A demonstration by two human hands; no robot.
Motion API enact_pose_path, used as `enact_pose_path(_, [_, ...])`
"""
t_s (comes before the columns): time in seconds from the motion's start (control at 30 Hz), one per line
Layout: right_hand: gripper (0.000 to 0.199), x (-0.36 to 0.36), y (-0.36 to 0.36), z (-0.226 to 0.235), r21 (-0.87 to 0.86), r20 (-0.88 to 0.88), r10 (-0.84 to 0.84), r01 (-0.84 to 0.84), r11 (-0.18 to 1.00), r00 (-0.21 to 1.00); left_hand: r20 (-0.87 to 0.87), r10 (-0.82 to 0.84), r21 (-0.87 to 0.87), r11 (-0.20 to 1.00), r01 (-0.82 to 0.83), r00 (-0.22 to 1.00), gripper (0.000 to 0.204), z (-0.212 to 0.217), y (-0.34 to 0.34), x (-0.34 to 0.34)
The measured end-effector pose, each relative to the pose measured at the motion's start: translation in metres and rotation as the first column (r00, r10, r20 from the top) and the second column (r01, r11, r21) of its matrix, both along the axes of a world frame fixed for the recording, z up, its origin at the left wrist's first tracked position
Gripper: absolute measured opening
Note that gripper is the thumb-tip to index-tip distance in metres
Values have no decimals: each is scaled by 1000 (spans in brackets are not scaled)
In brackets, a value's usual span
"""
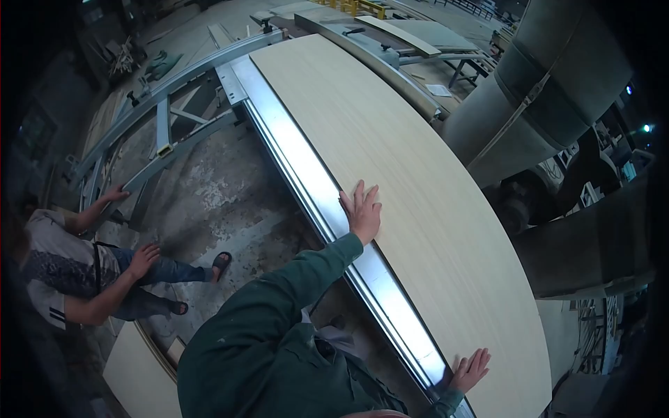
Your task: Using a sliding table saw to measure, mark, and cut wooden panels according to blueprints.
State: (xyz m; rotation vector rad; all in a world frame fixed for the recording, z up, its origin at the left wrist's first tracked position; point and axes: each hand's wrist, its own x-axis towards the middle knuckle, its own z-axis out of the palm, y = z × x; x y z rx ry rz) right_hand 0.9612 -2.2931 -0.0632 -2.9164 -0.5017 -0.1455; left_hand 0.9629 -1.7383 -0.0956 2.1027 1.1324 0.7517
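Note:
A long pale wood-veneer panel [390,153] lies flat on a machine table, running from the upper middle to the lower right. My left hand [362,211] rests palm down with fingers spread on the panel's left edge, in a dark green sleeve. Near the panel's near end, my right hand [470,369] also lies flat with fingers spread on its left edge. Neither hand grips anything. A shiny metal rail [313,184] runs along the panel's left side, right beside both hands.
At the left a person sits low on the concrete floor [223,188], one hand [115,195] on a grey metal frame [164,125], the other [143,258] on a knee. Large grey ducts [543,90] stand at the right. Another pale board [139,376] lies lower left.

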Motion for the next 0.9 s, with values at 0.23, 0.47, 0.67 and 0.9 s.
enact_pose_path(0.23, [58, -8, 229, -13, 1, 33, -62, 62, 998, 998, 140, -2, 82, 997, -10, 990, 69, -27, 234, -18])
enact_pose_path(0.47, [54, 19, 287, -17, -2, 109, -189, 190, 982, 976, -91, 266, 10, 964, -267, 960, 76, -24, 416, 19])
enact_pose_path(0.67, [52, 32, 305, -26, 40, 145, -183, 179, 983, 972, -101, 287, 26, 958, -285, 953, 72, -31, 437, 34])
enact_pose_path(0.9, [50, 59, 305, -27, 51, 182, -156, 149, 987, 971, -38, 267, 97, 960, -263, 963, 69, -33, 448, 48])
